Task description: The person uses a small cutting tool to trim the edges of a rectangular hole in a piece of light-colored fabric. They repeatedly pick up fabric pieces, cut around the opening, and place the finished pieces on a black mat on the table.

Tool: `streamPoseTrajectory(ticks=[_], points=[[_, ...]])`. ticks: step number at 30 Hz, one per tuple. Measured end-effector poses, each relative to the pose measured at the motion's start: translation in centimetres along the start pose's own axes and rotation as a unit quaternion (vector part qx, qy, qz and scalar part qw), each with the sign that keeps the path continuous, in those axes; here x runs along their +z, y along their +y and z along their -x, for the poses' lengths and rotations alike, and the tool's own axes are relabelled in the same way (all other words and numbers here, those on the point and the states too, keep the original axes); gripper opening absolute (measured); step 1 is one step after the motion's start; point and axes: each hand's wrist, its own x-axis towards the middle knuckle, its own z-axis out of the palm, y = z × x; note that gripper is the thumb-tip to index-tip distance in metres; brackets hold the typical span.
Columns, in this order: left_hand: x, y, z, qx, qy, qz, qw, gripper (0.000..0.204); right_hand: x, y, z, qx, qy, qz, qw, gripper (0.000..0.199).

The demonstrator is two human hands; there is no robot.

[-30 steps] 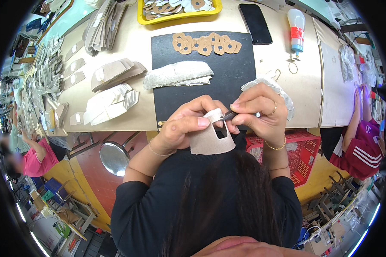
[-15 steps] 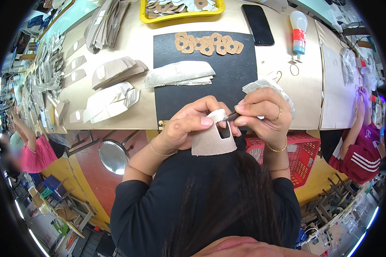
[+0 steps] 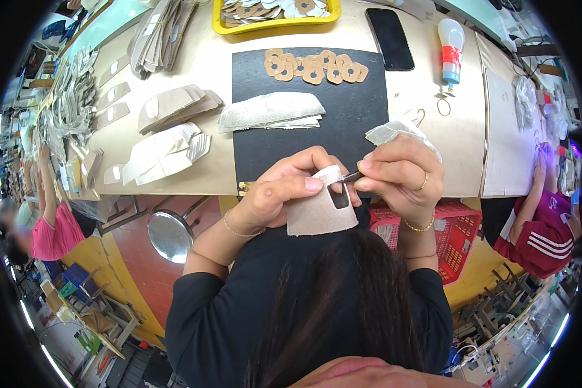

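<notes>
My left hand (image 3: 275, 194) grips a greyish-beige sheet piece (image 3: 317, 215) with a rounded rectangular cut-out, its upper edge curled over between thumb and fingers. A thin dark pen-like tool (image 3: 350, 177) is pinched in my right hand (image 3: 404, 174), and its tip touches the piece near the top of the cut-out. What the tip does there is too small to make out. Just beyond my hands, a stack of pale grey-white curved pieces (image 3: 271, 111) lies on a black mat (image 3: 258, 152). More pale pieces (image 3: 394, 131) lie partly behind my right hand.
Small brown pieces with holes (image 3: 313, 66) lie on the mat. Behind it stand a yellow tray (image 3: 275, 27), a black phone (image 3: 389, 39) and a squeeze bottle (image 3: 451, 52). Stacked beige pieces (image 3: 174, 107) lie left. Below the table are a red crate (image 3: 456, 242) and a round stool (image 3: 169, 236).
My right hand has shifted slightly right and down, with the tool still at the cut-out's top edge. My left hand holds the piece almost unchanged.
</notes>
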Motion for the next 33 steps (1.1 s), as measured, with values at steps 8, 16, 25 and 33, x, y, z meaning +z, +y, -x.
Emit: streamPoseTrajectory(ticks=[8,16,25,33], points=[[0.3,0.5,0.3,-0.032,0.037,-0.032,0.998,0.026,-0.5,-0.3,-0.6,-0.031,-0.023,0.038,0.999,0.024],[0.5,1.1,0.5,-0.075,0.05,-0.046,0.995,0.025,-1.1,-0.7,-1.4,-0.069,-0.055,0.073,0.993,0.024],[0.7,1.4,0.8,-0.099,0.062,-0.053,0.992,0.024,-1.8,-0.9,-2.3,-0.103,-0.089,0.088,0.987,0.024],[0.9,1.7,0.7,-0.115,0.058,-0.075,0.989,0.024,-2.2,-1.2,-2.6,-0.111,-0.125,0.102,0.981,0.025]])
